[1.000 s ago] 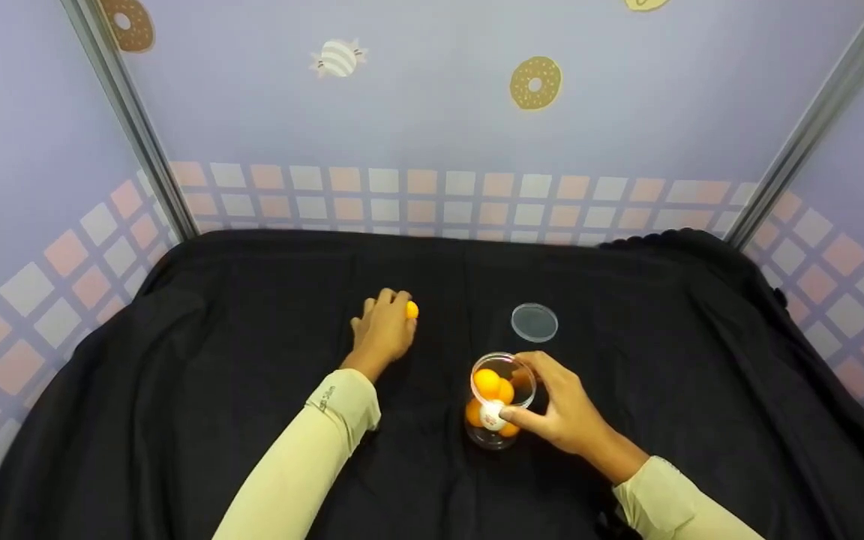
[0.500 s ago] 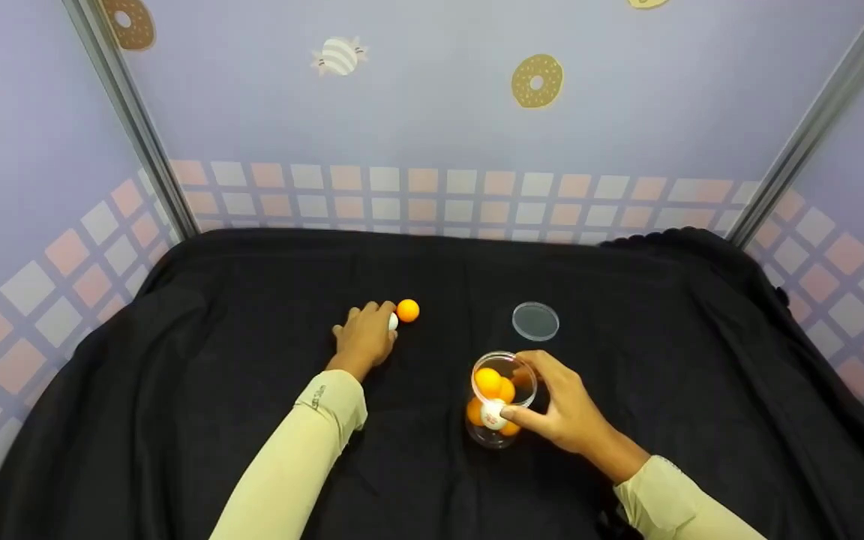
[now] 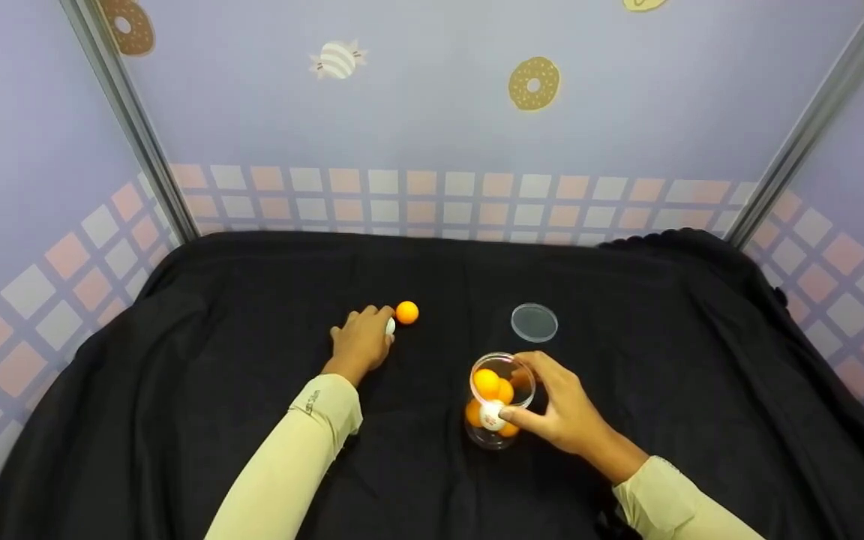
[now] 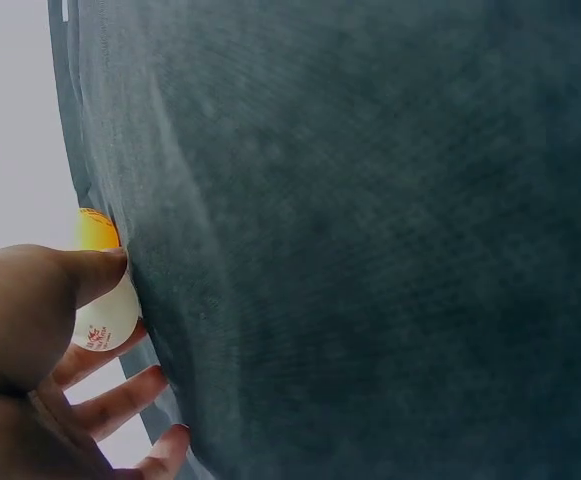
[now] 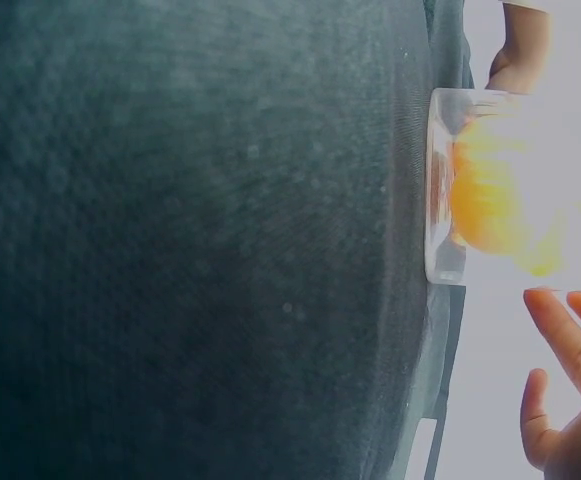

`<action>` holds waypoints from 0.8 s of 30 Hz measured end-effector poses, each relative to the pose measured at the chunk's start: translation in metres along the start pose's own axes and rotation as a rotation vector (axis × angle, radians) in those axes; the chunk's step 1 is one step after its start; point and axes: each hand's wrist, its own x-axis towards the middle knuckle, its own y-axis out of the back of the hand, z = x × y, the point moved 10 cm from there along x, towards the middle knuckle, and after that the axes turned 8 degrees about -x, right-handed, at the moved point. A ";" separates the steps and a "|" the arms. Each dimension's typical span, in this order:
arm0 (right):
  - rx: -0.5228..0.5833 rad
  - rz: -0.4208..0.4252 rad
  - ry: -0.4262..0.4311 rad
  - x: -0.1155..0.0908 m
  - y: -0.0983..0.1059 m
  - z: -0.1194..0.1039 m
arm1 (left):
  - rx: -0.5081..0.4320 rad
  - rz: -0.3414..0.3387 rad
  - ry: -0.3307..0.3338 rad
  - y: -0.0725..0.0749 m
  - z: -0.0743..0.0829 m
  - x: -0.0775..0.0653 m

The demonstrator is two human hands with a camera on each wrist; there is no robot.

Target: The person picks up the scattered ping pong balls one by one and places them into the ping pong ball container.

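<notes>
Left of the table's middle, my left hand (image 3: 361,341) pinches a white ping-pong ball (image 4: 108,318) between thumb and forefinger; its other fingers spread toward the cloth. An orange ping-pong ball (image 3: 407,313) lies just beyond those fingertips. My right hand (image 3: 563,409) grips a clear plastic jar (image 3: 490,441) near its open rim, thumb at the front and fingers round the far side. Inside the jar sit several orange balls (image 3: 487,383) and a white ball (image 3: 492,415) with red print. The jar stands upright on the cloth.
A clear round lid (image 3: 534,322) lies flat behind the jar. Black cloth (image 3: 267,435) with folds covers the table. Patterned panels (image 3: 432,112) rise at the back and both sides, joined by grey metal posts (image 3: 139,127).
My left hand has moved left and slightly nearer, off the orange ball and onto the white ball beside it. The right hand and jar have stayed in place.
</notes>
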 end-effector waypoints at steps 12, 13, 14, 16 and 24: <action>-0.004 0.000 -0.004 -0.001 -0.001 0.001 | 0.025 0.071 -0.125 0.016 0.039 -0.012; -0.003 0.000 -0.006 -0.002 -0.001 0.002 | 0.025 0.075 -0.141 0.017 0.045 -0.013; -0.001 0.001 -0.007 -0.002 -0.001 0.001 | 0.022 0.079 -0.157 0.018 0.051 -0.015; 0.001 0.000 -0.009 -0.002 -0.001 0.002 | 0.011 0.087 -0.198 0.021 0.065 -0.021; 0.008 -0.006 -0.002 -0.001 -0.002 0.001 | 0.000 0.099 -0.401 0.027 0.125 -0.054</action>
